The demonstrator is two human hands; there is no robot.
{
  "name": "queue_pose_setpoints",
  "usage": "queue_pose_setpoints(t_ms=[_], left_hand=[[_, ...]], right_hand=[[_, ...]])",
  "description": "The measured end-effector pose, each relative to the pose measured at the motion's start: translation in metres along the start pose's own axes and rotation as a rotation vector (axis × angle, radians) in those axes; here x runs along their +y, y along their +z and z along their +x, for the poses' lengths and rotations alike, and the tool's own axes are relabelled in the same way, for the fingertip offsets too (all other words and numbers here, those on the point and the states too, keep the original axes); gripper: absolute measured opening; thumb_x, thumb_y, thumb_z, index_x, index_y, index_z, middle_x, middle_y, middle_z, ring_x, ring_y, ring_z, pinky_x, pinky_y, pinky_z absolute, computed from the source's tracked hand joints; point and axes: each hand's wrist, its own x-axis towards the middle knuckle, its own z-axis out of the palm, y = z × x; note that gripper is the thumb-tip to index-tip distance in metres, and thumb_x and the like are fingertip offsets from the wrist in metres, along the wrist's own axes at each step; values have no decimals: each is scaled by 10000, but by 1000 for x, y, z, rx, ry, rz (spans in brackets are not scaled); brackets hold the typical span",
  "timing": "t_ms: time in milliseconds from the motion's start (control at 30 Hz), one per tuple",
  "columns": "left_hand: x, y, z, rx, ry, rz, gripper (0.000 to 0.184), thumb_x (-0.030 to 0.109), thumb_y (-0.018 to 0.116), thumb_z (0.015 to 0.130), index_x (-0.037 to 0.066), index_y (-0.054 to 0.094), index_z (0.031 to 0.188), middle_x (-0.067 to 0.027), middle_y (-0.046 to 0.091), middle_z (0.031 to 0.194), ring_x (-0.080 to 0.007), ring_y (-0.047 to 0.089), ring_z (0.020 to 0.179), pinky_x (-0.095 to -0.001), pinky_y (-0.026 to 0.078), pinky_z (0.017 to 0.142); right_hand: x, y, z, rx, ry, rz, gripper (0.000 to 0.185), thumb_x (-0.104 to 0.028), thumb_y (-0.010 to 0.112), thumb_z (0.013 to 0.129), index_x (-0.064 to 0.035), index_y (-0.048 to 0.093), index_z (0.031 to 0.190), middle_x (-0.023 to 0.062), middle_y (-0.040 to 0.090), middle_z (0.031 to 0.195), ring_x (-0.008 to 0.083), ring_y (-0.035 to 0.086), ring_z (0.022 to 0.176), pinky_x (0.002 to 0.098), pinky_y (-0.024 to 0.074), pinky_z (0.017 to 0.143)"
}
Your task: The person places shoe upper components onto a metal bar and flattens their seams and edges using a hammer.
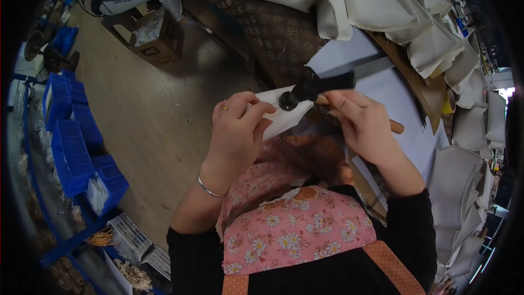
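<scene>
Pale, pouch-like pieces (376,0) crowd the patterned worktop (278,41); whether they are finished or waiting, I cannot tell. Blue bins (71,158) stand at the left, the lowest holding a clear plastic bag of whitish contents (98,194). The cardboard box (164,49) on the floor (144,147) contains crumpled pale plastic (148,30). The right grip (365,123) is closed around the wooden handle of a black-headed hammer (330,84). The left grip (234,128) pinches a white piece (286,120) before the person's chest, under the hammer's round face; work on it seems underway, though contact is unclear.
</scene>
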Motion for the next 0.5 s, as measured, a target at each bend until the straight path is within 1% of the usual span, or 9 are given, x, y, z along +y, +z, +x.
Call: queue_pose_setpoints(t_ms=[33,67,200,267,300,367,400,433,500], left_hand=[[-4,0,-1,22,-18,-84,268,32,739,772,137,702,1016,-78,578,1085,-288,595,1010,-411,450,887],[-6,0,-1,54,-41,-166,257,41,757,745,129,701,980,-79,581,1063,-304,590,1006,-412,463,858],[-8,-4,-7,85,-60,-160,260,42,782,721,118,714,961,-103,580,1060,-326,589,1012,-418,498,821],[-7,-5,-8,80,-19,-108,296,46,785,723,131,719,999,-113,576,1084,-342,585,1030,-431,506,842],[-7,-4,-8,80,-26,-109,296,46,785,723,131,719,999,-113,576,1084,-342,585,1030,-431,506,842],[-8,-3,-9,99,12,-98,308,43,784,726,142,723,1011,-114,572,1104,-341,586,1045,-425,508,861],[-8,-3,-10,99,13,-98,308,43,784,726,142,723,1011,-114,572,1104,-341,586,1045,-425,508,861],[-7,-2,-10,93,-12,-118,309,39,785,724,140,722,1008,-114,570,1110,-342,585,1049,-422,510,864],[-9,-2,-8,87,-27,-139,309,34,786,721,138,722,1006,-114,568,1115,-343,584,1054,-419,512,867]], right_hand=[[-1,3,1,-71,57,-114,521,3,649,806,-147,611,1304,45,690,1124,277,694,849,368,567,664],[2,-3,4,-76,7,-164,520,7,651,803,-141,608,1299,53,690,1116,288,690,858,381,565,665],[-1,-19,4,-147,-5,-222,522,15,664,786,-136,615,1283,69,691,1104,297,690,848,383,563,669],[-1,-27,0,-51,-58,-245,539,21,682,763,-130,620,1277,91,691,1077,302,689,829,376,560,669],[0,-21,0,-57,-59,-242,539,21,682,763,-130,620,1277,91,691,1077,302,689,829,376,560,669],[1,-5,-3,217,-124,11,519,22,692,749,-123,634,1244,101,689,1052,308,684,804,368,552,658],[3,-7,-1,5,-132,1,514,46,684,742,-98,636,1233,103,694,1038,292,689,813,364,553,661],[-1,-8,5,9,-135,-2,514,46,684,742,-98,636,1233,103,694,1038,292,689,813,364,553,661],[-14,-13,18,-136,-14,-211,510,81,677,726,-52,629,1215,120,702,1022,278,697,833,355,556,672]])
